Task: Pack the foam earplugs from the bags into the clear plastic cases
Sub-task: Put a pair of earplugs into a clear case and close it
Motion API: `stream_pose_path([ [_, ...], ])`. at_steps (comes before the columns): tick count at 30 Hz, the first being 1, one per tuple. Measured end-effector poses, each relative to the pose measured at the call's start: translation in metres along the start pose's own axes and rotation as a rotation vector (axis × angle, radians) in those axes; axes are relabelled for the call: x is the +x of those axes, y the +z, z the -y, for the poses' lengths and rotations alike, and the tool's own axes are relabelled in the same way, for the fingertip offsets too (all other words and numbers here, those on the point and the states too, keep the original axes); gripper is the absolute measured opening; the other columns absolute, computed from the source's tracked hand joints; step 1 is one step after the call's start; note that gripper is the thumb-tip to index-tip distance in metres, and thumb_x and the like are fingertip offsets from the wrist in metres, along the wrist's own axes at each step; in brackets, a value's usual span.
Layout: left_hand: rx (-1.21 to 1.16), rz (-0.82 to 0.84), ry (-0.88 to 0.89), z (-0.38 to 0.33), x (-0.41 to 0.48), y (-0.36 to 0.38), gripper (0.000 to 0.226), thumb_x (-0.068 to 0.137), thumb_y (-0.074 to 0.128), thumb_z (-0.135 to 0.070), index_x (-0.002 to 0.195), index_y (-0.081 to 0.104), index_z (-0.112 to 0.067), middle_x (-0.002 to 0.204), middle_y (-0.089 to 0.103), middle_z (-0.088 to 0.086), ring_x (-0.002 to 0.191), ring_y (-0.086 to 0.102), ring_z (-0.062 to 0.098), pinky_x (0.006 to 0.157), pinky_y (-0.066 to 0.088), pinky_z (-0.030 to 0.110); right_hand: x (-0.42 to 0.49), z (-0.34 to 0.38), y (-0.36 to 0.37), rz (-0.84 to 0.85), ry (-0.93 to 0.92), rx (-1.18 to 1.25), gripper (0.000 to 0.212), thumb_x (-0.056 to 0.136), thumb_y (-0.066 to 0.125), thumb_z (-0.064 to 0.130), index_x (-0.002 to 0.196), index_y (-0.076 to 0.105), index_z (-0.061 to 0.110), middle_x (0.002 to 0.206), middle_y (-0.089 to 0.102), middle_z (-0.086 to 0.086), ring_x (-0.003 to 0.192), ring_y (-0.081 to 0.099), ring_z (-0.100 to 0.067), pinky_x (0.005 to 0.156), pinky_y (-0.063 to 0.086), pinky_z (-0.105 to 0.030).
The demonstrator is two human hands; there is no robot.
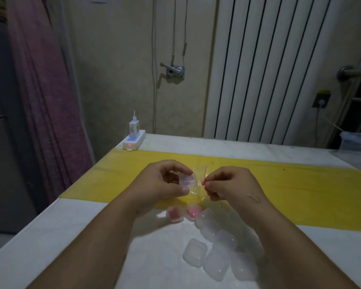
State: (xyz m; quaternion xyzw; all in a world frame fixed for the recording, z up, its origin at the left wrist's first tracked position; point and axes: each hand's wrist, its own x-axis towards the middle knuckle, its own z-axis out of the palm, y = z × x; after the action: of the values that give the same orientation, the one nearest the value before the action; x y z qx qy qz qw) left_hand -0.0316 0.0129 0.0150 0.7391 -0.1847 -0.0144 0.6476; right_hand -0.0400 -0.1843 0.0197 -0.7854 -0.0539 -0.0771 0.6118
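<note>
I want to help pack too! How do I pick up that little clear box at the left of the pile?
Come from above, reaching in from the left. Pinch the clear box by its near and far edges, I'd say. It lies flat on the white table, so nothing slips under it, and the other boxes crowd its right side, while those two edges look free.

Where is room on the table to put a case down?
Bare white tabletop beside the left forearm; yellow strip right of the right hand. Crowded between the arms, where clear plastic cases cluster.
</note>
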Motion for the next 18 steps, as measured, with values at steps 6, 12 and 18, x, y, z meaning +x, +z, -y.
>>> stream_pose_path([
  [6, 0.010, -0.177, 0.062, 0.002, 0.003, 0.011, 0.025, 0.074, 0.077, 0.005, 0.090, 0.072, -0.012, 0.084, 0.071, 0.007, 0.078, 0.067, 0.021, 0.073, 0.058, 0.036, -0.001, 0.000, 0.003, 0.080, 0.036, 0.023, 0.005, 0.081, 0.071, -0.003, 0.079, 0.068, 0.000, 0.064, 0.063, -0.013, 0.054, 0.058, -0.019, 0.053, 0.051, -0.028],
  [12, 0.014, -0.242, 0.085, 0.002, 0.003, 0.012, 0.026, 0.072, 0.079, 0.003, 0.089, 0.074, -0.016, 0.089, 0.070, 0.011, 0.084, 0.067, 0.029, 0.078, 0.058, 0.050, -0.004, 0.001, 0.009, 0.149, 0.125, 0.164, 0.009, 0.085, 0.063, -0.004, 0.085, 0.072, -0.005, 0.068, 0.063, -0.016, 0.058, 0.059, -0.019, 0.055, 0.052, -0.026],
  [18, 0.112, -0.234, 0.131, 0.003, 0.002, 0.015, 0.023, 0.073, 0.079, 0.000, 0.094, 0.072, -0.009, 0.088, 0.071, 0.009, 0.080, 0.069, 0.019, 0.074, 0.059, 0.034, -0.008, -0.001, 0.017, 0.157, 0.077, 0.185, 0.022, 0.086, 0.071, 0.017, 0.079, 0.073, -0.005, 0.067, 0.059, -0.012, 0.059, 0.052, -0.018, 0.056, 0.048, -0.026],
])
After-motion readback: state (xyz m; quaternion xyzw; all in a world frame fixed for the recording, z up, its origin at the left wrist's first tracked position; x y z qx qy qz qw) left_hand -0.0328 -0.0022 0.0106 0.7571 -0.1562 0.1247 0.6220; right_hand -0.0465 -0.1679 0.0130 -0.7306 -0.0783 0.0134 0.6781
